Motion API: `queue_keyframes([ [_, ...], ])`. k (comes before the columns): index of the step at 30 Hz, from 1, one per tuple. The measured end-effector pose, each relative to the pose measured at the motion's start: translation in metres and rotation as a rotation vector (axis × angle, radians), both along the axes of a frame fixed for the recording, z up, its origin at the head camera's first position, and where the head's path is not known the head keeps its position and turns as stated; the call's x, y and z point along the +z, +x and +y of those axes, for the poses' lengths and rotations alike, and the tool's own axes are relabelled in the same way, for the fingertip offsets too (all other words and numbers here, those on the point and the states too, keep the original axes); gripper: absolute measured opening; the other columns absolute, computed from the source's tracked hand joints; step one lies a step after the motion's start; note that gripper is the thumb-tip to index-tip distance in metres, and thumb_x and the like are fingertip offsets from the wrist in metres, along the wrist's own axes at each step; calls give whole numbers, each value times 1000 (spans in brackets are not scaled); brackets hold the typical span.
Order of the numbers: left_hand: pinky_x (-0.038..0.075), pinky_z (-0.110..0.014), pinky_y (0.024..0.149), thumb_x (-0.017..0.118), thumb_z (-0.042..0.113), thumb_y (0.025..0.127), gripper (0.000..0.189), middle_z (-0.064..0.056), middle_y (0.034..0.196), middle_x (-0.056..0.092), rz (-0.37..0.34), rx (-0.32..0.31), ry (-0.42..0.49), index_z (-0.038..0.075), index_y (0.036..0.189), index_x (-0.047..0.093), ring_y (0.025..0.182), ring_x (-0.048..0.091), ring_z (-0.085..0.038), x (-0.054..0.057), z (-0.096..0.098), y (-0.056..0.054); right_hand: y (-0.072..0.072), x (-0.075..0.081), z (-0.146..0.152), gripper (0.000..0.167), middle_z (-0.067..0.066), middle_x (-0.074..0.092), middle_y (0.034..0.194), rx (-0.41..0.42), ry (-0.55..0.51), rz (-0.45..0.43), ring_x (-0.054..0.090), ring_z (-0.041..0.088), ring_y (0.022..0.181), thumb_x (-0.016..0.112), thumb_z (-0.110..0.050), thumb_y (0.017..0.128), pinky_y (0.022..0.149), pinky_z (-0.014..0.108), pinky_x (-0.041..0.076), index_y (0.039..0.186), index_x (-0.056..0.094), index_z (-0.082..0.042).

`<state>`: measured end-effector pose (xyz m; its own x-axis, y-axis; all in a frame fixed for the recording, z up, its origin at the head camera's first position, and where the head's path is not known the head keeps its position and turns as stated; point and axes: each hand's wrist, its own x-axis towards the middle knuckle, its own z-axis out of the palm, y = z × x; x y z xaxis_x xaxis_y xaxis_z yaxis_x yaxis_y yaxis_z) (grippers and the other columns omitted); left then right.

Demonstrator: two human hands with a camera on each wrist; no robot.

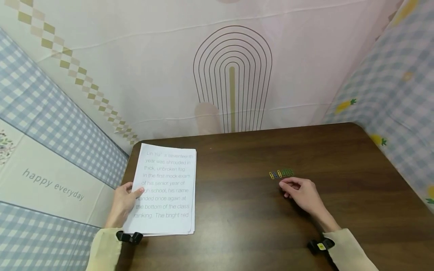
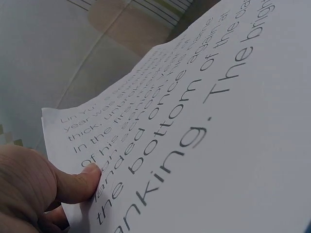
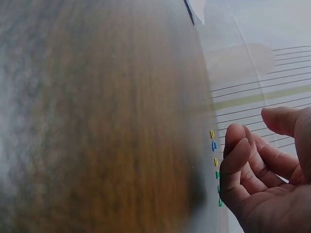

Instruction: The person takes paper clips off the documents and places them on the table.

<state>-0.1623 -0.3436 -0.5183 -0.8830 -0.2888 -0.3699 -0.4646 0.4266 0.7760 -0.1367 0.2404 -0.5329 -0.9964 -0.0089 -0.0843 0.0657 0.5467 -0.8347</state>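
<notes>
My left hand (image 1: 123,201) grips the left edge of a stack of printed paper sheets (image 1: 166,224), the thumb on top of the text and the other fingers hidden beneath. In the left wrist view the sheets (image 2: 252,160) bow slightly, and the left thumb (image 2: 80,184) lies over the print. Across the table, my right hand (image 1: 303,195) hovers just in front of a row of small paper clips (image 1: 279,174), coloured yellow, blue and green. Its fingers (image 3: 238,155) are loosely bent in the right wrist view, thumb apart from them, nothing between.
The dark wooden table (image 1: 234,210) has its back edge against a pale curtain (image 1: 162,75) with an arch pattern. Blue checked cloth (image 1: 61,105) hangs at the left, and another checked cloth (image 1: 383,94) at the right.
</notes>
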Motion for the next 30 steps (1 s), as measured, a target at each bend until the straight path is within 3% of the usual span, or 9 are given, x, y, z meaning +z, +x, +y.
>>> queue_keyframes([
  [13,55,-30,62,68,13,107,41,-25,107,77,-5,-16,-116,-11,140,59,71,69,-15,0,5,3,0,4,1,30,13,82,92,-10,-7,-7,72,8,70,75,-27,106,65,24,59,116,79,1],
  [23,49,-35,67,74,17,102,39,-35,112,75,107,-116,-414,-12,126,68,82,71,-34,-1,9,3,-1,2,3,29,14,82,93,-10,-12,0,72,9,69,75,-25,105,64,24,59,116,79,2],
  [26,50,-40,69,77,20,99,41,-34,112,76,118,-117,-475,-11,126,69,86,71,-39,-2,10,4,-1,2,3,28,12,82,90,-13,7,5,72,8,69,75,-25,105,64,24,58,115,80,1],
  [30,51,-43,69,78,23,97,49,-33,114,76,118,-105,-513,-9,131,67,91,72,-42,-4,10,5,-1,4,1,25,6,80,83,-16,109,50,67,6,68,76,-28,105,62,22,52,113,81,-4],
])
